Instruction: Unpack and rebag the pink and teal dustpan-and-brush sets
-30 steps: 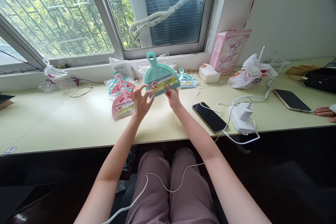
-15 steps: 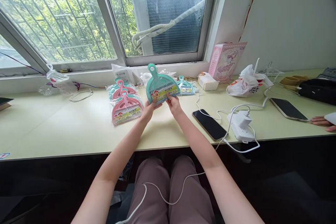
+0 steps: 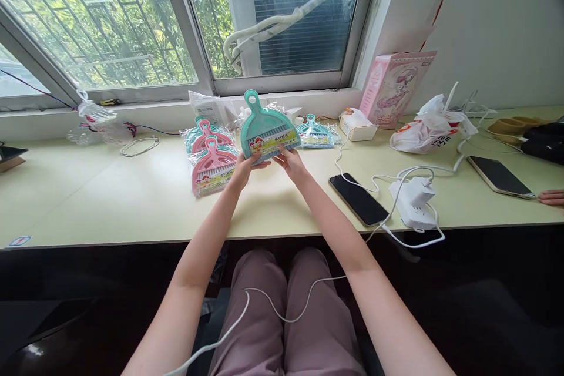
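A teal dustpan and brush set (image 3: 267, 127) with a yellow printed label is held up above the table, its handle pointing to the window. My left hand (image 3: 245, 168) grips its lower left edge. At the lower right edge, my right hand (image 3: 289, 163) pinches it, thumb over the label. Just left of it lie pink dustpan sets (image 3: 212, 160) in clear wrapping, with a teal one (image 3: 192, 137) partly hidden behind them. Behind my right hand rests another pile of wrapped teal dustpan sets (image 3: 314, 131).
A black phone (image 3: 359, 198) and a white power strip (image 3: 414, 207) with cables lie to the right. Farther right are a tissue pack (image 3: 358, 124), a pink box (image 3: 394, 91), a white plastic bag (image 3: 425, 129), a second phone (image 3: 500, 176) and another person's hand (image 3: 551, 197).
The view has shifted slightly, so the whole table sits a little higher in it. Both hands still hold the teal dustpan set, now turned more upright and facing me.
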Demonstrator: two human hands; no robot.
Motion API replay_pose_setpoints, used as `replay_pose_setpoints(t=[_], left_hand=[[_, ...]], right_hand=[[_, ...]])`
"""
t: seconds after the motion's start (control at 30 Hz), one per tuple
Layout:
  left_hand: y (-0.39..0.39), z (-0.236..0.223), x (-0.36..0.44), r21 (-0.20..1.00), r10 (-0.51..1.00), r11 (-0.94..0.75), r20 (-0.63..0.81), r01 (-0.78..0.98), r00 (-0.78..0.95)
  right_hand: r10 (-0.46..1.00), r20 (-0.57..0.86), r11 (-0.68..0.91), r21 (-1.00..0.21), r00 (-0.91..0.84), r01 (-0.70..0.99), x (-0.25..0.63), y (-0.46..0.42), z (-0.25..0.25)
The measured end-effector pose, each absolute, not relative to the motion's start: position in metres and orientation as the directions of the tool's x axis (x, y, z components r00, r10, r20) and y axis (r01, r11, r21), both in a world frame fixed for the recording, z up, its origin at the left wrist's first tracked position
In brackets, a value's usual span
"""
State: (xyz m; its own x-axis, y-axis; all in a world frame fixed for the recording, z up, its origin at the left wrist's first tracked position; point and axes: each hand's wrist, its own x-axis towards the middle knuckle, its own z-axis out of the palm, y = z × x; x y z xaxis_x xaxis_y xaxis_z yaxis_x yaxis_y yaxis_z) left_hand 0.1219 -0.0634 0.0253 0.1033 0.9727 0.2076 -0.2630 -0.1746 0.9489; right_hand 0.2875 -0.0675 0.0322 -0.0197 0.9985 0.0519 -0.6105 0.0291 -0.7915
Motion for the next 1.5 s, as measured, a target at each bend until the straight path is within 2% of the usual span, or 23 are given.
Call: replay_pose_setpoints(t=[0.13, 0.23, 0.3, 0.37, 0.4, 0.47, 0.5, 0.57, 0.67, 0.77, 0.87, 1.0, 1.17, 1.37, 1.5], left_hand=[[-0.061, 0.029, 0.114, 0.928, 0.981, -0.175, 0.193, -0.329, 0.025], [-0.06, 0.033, 0.107, 0.906, 0.98, -0.192, 0.194, -0.377, -0.033], [-0.058, 0.035, 0.1, 0.897, 0.98, -0.197, 0.179, -0.395, -0.084], [-0.055, 0.037, 0.093, 0.881, 0.975, -0.208, 0.15, -0.424, -0.165], [-0.054, 0.037, 0.089, 0.87, 0.969, -0.212, 0.13, -0.445, -0.208], [-0.053, 0.038, 0.083, 0.853, 0.964, -0.196, 0.078, -0.484, -0.254], [-0.053, 0.038, 0.08, 0.852, 0.965, -0.174, 0.048, -0.494, -0.256], [-0.056, 0.036, 0.077, 0.866, 0.974, -0.105, -0.01, -0.489, -0.226], [-0.062, 0.033, 0.075, 0.893, 0.982, -0.023, -0.063, -0.45, -0.177], [-0.067, 0.031, 0.074, 0.912, 0.989, -0.012, -0.051, -0.41, -0.142], [-0.069, 0.031, 0.073, 0.908, 0.996, -0.059, 0.027, -0.414, -0.082], [-0.071, 0.035, 0.073, 0.899, 0.998, -0.066, 0.067, -0.433, -0.013], [-0.072, 0.035, 0.071, 0.894, 0.989, -0.109, 0.141, -0.434, 0.041], [-0.067, 0.031, 0.059, 0.913, 0.984, -0.166, 0.178, -0.374, -0.003], [-0.068, 0.03, 0.058, 0.93, 0.982, -0.146, 0.178, -0.336, 0.066]], right_hand=[[0.99, 0.105, 0.036, -0.827, -0.091, -0.56, 0.29, -0.066, 0.037], [0.989, 0.125, 0.08, -0.896, -0.076, -0.437, 0.294, -0.066, 0.038], [0.981, 0.19, 0.191, -0.938, 0.031, -0.288, 0.295, -0.07, 0.039], [0.916, 0.36, 0.37, -0.929, 0.178, -0.024, 0.297, -0.075, 0.039], [0.855, 0.473, 0.449, -0.88, 0.213, 0.152, 0.298, -0.078, 0.04], [0.727, 0.669, 0.533, -0.692, 0.156, 0.486, 0.3, -0.082, 0.041], [0.678, 0.728, 0.542, -0.586, 0.099, 0.603, 0.301, -0.083, 0.041], [0.614, 0.789, 0.541, -0.432, 0.012, 0.721, 0.304, -0.082, 0.041], [0.564, 0.826, 0.562, -0.367, -0.018, 0.741, 0.309, -0.077, 0.039], [0.553, 0.833, 0.579, -0.406, 0.024, 0.707, 0.312, -0.073, 0.039], [0.56, 0.826, 0.594, -0.46, 0.072, 0.66, 0.31, -0.071, 0.04], [0.537, 0.84, 0.634, -0.459, 0.073, 0.622, 0.306, -0.071, 0.04], [0.477, 0.879, 0.681, -0.38, 0.014, 0.626, 0.305, -0.069, 0.038], [0.481, 0.848, 0.702, -0.221, -0.221, 0.677, 0.305, -0.076, 0.034], [0.496, 0.846, 0.663, -0.224, -0.196, 0.714, 0.306, -0.077, 0.031]])
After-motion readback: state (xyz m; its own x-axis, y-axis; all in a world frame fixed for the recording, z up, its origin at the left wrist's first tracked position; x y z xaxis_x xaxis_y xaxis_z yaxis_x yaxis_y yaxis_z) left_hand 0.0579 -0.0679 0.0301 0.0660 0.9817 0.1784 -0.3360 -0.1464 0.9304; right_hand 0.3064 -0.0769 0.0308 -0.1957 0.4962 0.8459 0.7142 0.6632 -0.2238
